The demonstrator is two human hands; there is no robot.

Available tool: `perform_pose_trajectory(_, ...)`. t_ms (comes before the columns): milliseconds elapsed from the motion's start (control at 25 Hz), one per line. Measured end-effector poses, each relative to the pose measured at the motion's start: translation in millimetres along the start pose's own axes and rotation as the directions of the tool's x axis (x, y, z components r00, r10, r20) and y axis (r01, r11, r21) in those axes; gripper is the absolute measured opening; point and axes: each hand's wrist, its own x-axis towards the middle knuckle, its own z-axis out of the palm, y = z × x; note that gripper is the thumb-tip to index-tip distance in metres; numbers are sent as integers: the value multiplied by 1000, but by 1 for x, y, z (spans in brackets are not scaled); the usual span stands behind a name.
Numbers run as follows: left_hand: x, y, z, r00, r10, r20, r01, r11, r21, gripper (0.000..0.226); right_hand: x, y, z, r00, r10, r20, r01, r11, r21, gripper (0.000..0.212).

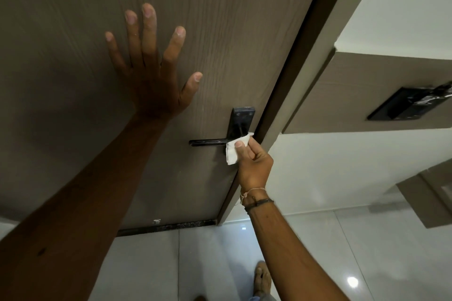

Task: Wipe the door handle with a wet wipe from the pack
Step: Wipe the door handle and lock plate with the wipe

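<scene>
A black lever door handle [208,142] on a black backplate [242,117] sits near the right edge of a brown wooden door [73,32]. My right hand [254,166] pinches a folded white wet wipe [233,150] and presses it against the handle's inner end, by the backplate. My left hand [151,68] lies flat on the door above and left of the handle, fingers spread, holding nothing. The wipe pack is not in view.
The dark door frame [305,44] runs along the door's right edge. A brown wall panel with a black fitting [411,104] is at the right. Glossy pale floor tiles [195,264] lie below, with a bare foot [263,278] near the bottom.
</scene>
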Motion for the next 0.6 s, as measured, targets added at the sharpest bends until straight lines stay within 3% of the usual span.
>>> perform_pose_trajectory(80, 0, 1, 0, 1000, 6, -3, -6, 1000, 7, 74, -4, -2, 0, 998, -55, -15, 54, 996, -73, 27)
perform_pose_trajectory(160, 2, 2, 0, 1000, 9, 3, -9, 1000, 7, 73, -4, -3, -6, 960, -278, 32, 270, 894, -357, 41)
perform_pose_trajectory(240, 4, 3, -2, 1000, 14, 20, -14, 1000, 5, 71, 2, 1, -13, 800, -519, 300, 573, 516, -636, 57)
perform_pose_trajectory(280, 5, 4, -3, 1000, 14, 28, -14, 1000, 1, 71, 9, 0, -16, 699, -563, 440, 669, 299, -681, 67)
perform_pose_trajectory(360, 4, 5, -6, 999, 3, 48, -2, 1000, -11, 70, 18, -7, -22, 537, -547, 642, 750, -40, -661, 78)
perform_pose_trajectory(440, 4, 5, -7, 998, -8, 55, 9, 1000, -11, 70, 22, -17, -23, 443, -465, 766, 773, -234, -589, 78)
perform_pose_trajectory(520, 4, 4, -6, 999, -12, 50, 13, 1000, -8, 70, 20, -27, -19, 408, -371, 834, 783, -328, -529, 72)
perform_pose_trajectory(600, 4, 3, -5, 999, -10, 40, 10, 1000, -2, 72, 14, -38, -8, 433, -305, 848, 796, -312, -519, 53)
